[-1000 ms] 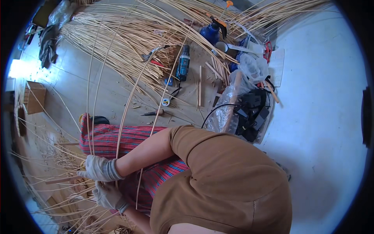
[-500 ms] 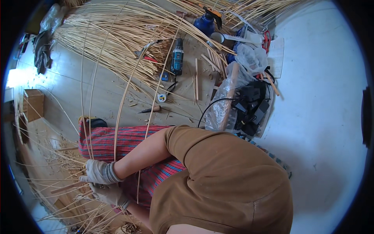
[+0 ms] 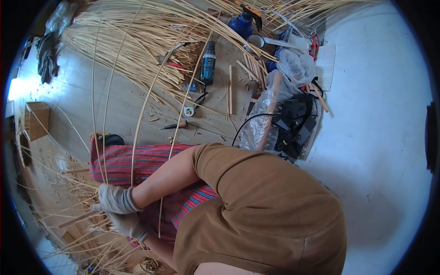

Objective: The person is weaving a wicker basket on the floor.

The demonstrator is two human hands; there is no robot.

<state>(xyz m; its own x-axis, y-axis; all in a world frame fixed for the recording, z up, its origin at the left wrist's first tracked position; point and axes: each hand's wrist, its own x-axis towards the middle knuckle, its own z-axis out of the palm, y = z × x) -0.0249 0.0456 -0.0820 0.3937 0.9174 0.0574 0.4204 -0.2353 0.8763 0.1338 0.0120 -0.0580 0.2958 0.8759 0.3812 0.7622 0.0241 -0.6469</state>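
Note:
Both my hands wear pale grey work gloves and are close together at the left, over a spread of wicker rods (image 3: 87,215). My right hand (image 3: 117,200), the upper one, is closed around thin rods that rise past it. My left hand (image 3: 126,225) is just below, touching or nearly touching it; its fingers are mostly hidden. Several long upright rods (image 3: 136,146) curve up from near the hands, in front of my legs. A flat wooden stick (image 3: 75,219) juts leftward beside the fingers. Red striped cloth (image 3: 151,158) covers my legs under the right forearm.
A large bundle of rods (image 3: 123,41) lies across the floor at the top. Near it are a cordless drill (image 3: 208,64), a tape measure (image 3: 189,111) and an awl (image 3: 178,124). Plastic bags with black cables and adapters (image 3: 293,121), and a blue spray bottle (image 3: 240,26), stand rightward.
The hands shift slightly left and up in the picture, and the lower hand's fingers are now more hidden. The upright rods sway a little left.

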